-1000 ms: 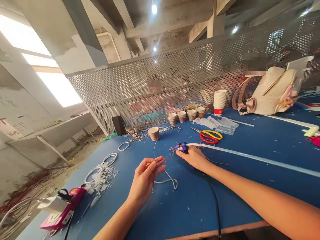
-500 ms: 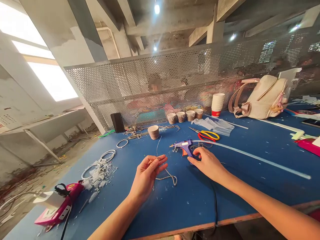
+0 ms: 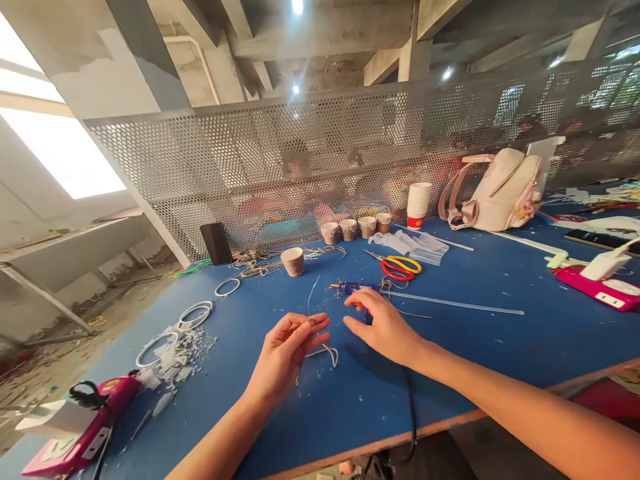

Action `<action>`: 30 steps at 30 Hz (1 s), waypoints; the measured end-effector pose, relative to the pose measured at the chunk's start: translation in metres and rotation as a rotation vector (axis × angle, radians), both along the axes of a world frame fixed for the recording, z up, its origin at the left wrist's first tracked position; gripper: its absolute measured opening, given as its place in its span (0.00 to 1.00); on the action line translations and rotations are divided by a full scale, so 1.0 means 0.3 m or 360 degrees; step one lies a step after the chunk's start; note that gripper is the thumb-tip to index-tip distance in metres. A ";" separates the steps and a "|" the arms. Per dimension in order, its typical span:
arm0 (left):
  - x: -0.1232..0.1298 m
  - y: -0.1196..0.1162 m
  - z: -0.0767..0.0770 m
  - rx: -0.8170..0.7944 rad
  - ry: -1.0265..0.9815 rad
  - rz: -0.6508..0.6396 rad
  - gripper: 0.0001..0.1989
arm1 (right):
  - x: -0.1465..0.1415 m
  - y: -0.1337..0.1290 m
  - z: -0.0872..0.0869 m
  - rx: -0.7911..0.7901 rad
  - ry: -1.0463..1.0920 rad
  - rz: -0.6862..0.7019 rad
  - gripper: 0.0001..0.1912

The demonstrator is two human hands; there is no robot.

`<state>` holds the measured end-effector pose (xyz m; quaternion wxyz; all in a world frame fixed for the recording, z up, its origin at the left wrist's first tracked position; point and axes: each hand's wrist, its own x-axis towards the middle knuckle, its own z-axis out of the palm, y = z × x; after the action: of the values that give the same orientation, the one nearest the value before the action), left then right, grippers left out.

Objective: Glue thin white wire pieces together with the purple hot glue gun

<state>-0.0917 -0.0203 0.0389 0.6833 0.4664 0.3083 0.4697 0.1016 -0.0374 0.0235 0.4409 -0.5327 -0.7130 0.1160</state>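
My left hand (image 3: 293, 340) pinches a thin grey-beige cord (image 3: 329, 358) between thumb and fingers. One end of it sticks up above the fingertips, and a loop hangs down to the table beside the hand. My right hand (image 3: 383, 327) is open, fingers curved and apart, just in front of a blue glue gun (image 3: 350, 287). The gun lies on its side, partly hidden by that hand, with a long clear glue stick (image 3: 460, 304) coming out of its back. Beyond my left hand stands a small cord-wrapped cup (image 3: 293, 263).
Red-and-yellow scissors (image 3: 400, 267), clear glue sticks (image 3: 425, 248) and stacked paper cups (image 3: 418, 203) lie farther back. White rings (image 3: 195, 315) and scraps are at left, near a pink power strip (image 3: 75, 427). A perforated screen (image 3: 250, 167) borders the blue table (image 3: 240, 373); a backpack (image 3: 505, 190) sits at right.
My right hand has let go of the glue gun, which now lies flat on the table, and has moved toward my left hand. My left hand keeps its pinch. The view has shifted right.
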 end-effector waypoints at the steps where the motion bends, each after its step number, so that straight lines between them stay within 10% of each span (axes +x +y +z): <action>1: 0.002 -0.004 0.000 -0.0002 0.0006 -0.0042 0.08 | -0.023 -0.006 0.013 -0.0033 0.0076 0.0143 0.10; 6: 0.001 -0.012 -0.005 -0.0031 0.0029 -0.0099 0.08 | -0.115 0.006 0.030 -0.0115 0.0279 0.0523 0.11; 22: -0.010 -0.004 -0.005 0.0238 0.0440 0.0194 0.10 | -0.073 -0.032 0.088 -0.0605 0.0557 0.0446 0.11; 30: -0.017 -0.017 -0.027 0.1244 0.1123 0.0640 0.07 | -0.094 -0.047 0.144 0.0271 -0.0583 0.0223 0.13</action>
<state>-0.0968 -0.0254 0.0306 0.2122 0.7457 0.4041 0.4854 0.0733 -0.0515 0.0667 0.3381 -0.4549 -0.8238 -0.0131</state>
